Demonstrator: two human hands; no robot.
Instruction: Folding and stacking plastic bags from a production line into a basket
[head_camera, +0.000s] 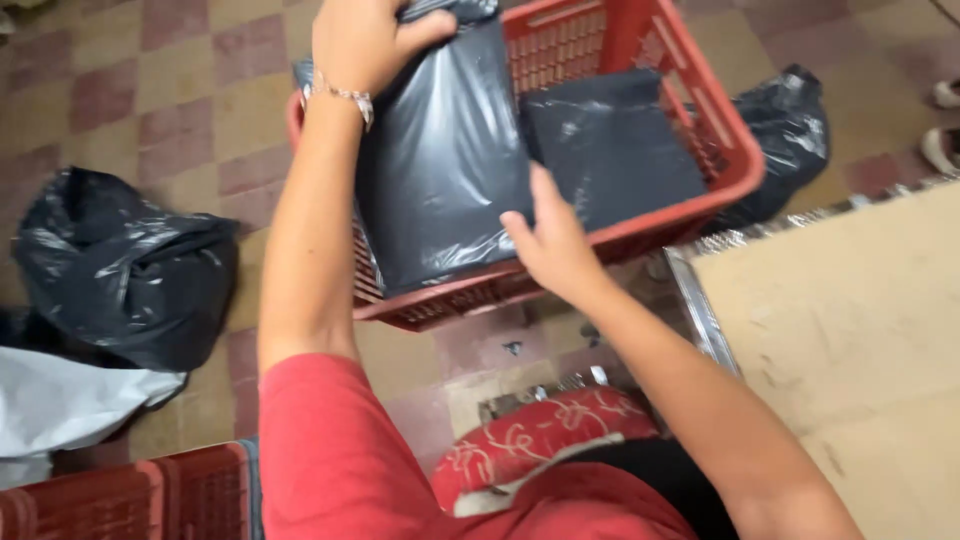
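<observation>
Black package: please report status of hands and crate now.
Left hand grips black package at top. Right hand flat on its lower edge. Package over red crate; second package inside.

Two flat black plastic mailer packages inside the red crate.

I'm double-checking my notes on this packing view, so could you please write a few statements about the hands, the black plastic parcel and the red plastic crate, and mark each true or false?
1. The left hand grips the top of the flat black plastic parcel. True.
2. The right hand rests on a cardboard box. False: it touches the parcel's lower right edge.
3. The red slatted plastic crate stands on the checkered floor tiles. True.
4. The crate is empty. False: another dark flat parcel lies inside.
</observation>
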